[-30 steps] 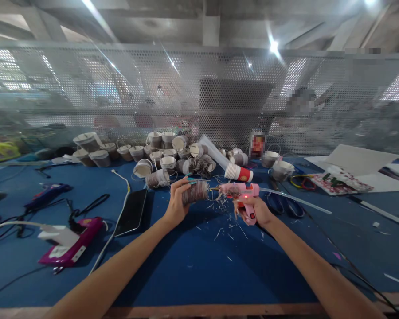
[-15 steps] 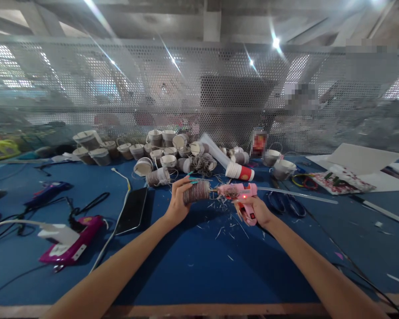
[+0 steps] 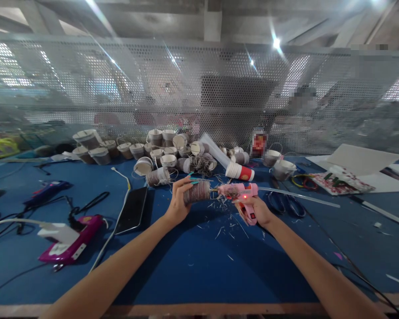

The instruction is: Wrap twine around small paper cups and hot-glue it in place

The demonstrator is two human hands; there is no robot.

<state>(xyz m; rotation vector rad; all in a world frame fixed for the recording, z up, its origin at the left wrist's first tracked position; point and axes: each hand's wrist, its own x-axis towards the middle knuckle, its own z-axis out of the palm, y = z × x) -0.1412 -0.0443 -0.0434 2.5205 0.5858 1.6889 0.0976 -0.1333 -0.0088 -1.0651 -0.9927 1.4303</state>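
Note:
My left hand [image 3: 177, 201] is closed round a paper cup wound with brown cord [image 3: 197, 192], held on its side above the blue table [image 3: 199, 266]. In my right hand [image 3: 256, 212] is a pink hot glue gun [image 3: 241, 193]; its fingers wrap the grip. The gun's nozzle points left and touches the cup's right end. A long clear glue stick [image 3: 299, 197] sticks out of the gun's back toward the right. Small white scraps [image 3: 224, 221] lie scattered below the hands.
A heap of cord-wrapped cups [image 3: 159, 153] and a stack of red-and-white paper cups [image 3: 229, 166] lie behind. A black phone [image 3: 132, 215], a magenta glue gun [image 3: 71, 246] and cables sit left. Scissors [image 3: 286, 204], white sheets [image 3: 359, 164] and a perforated metal screen [image 3: 199, 97] are right and back.
Both hands with the cup and glue gun have lifted very slightly in the view; the nozzle stays against the cup's end.

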